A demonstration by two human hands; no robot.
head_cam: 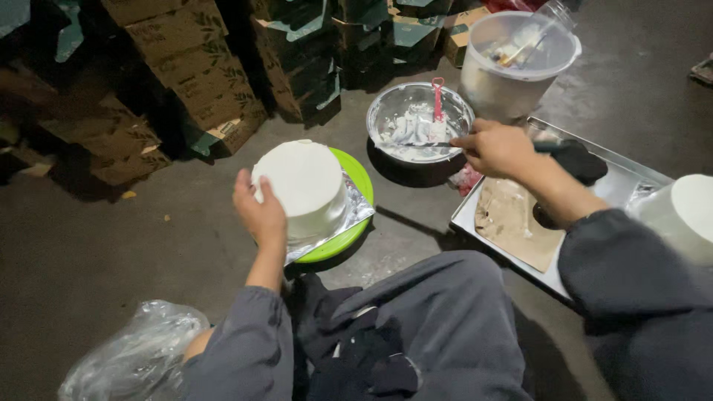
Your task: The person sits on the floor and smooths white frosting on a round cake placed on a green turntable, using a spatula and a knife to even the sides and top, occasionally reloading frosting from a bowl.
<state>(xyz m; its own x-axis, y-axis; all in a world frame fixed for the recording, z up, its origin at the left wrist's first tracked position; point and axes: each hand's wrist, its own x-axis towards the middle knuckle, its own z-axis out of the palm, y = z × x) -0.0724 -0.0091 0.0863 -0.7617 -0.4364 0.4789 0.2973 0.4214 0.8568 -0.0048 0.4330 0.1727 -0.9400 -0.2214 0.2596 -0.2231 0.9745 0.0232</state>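
Head view: the left hand [260, 212] lies flat against the near-left side of the cake [303, 186], fingers spread upward along its wall, touching but not gripping. The cake is a white-frosted round standing upright, its axis vertical and its flat top facing up. It sits on foil [355, 210] over a green turntable [359, 178], a little left of centre on the dark floor [96, 252].

At about 1 o'clock from the cake, the right hand [496, 148] is clenched around the handle of a palette knife [423, 145]. The thin blade runs nearly level, its long axis pointing toward 9 o'clock, with the tip over the steel bowl [386, 111]. That bowl holds smears of white cream and a red-handled spatula [437, 111] lying with its handle toward 12 o'clock.

Just beyond the bowl, at 1 o'clock from it, stands a white bucket [497, 89]. Under the right forearm lies a metal tray [475, 215] with brown paper [512, 223] and a black cloth [583, 160]. A second white cake [687, 212] shows at the right edge. Cardboard boxes [193, 67] are stacked at 11 o'clock, and a clear plastic bag [134, 356] lies at 7 o'clock.
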